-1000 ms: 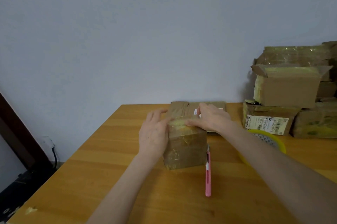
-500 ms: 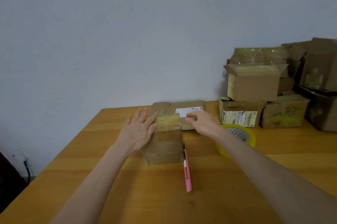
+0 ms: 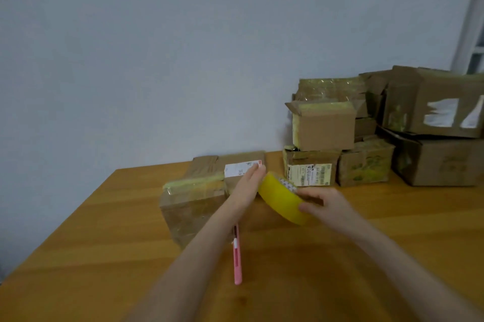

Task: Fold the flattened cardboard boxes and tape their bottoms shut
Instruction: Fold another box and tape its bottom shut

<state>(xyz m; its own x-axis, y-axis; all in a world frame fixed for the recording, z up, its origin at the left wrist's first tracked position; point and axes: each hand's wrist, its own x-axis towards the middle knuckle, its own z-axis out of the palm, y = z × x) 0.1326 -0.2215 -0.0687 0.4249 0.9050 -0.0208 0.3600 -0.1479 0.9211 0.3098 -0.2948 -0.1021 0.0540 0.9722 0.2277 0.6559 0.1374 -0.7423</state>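
Half a second ago we had both hands on the small taped box; now neither touches it, and it stands alone on the table, left of centre. Just behind it lies the flattened cardboard with a white label; we cannot count its layers. One pink cutter lies where it was, by the box's near right corner, partly under our left forearm. Our left hand has crossed over, fingers straight, gripping nothing, their tips against the one yellow tape roll. That roll lay flat on the table before; our right hand now holds it tilted above the wood, fingers curled around its rim. Far right, we count at least six piled boxes; those behind overlap.
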